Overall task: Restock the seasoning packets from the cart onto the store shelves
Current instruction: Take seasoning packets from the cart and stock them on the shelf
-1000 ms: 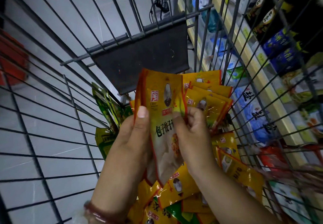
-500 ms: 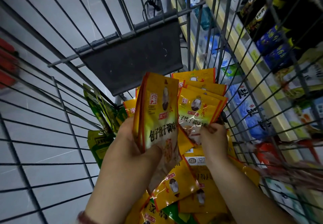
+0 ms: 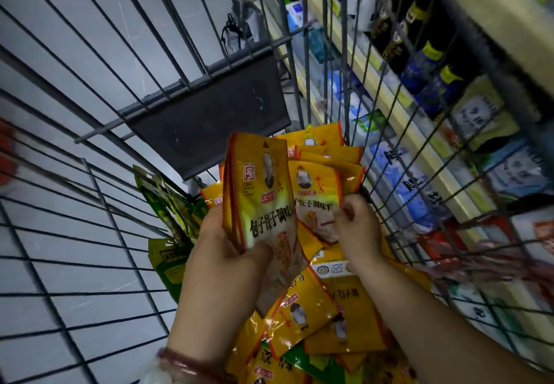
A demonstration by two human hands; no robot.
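Several green packets (image 3: 171,204) stand at nine o'clock against the cart (image 3: 90,192) wall. The left hand (image 3: 227,246) holds a small stack (image 3: 260,201) of yellow packets upright at centre. At three o'clock of it the right hand (image 3: 353,225) pinches another packet (image 3: 317,192) from the pile (image 3: 335,317). This looks like the gathering step; next, add that packet to the stack, then carry it to the shelves (image 3: 398,96) at two o'clock
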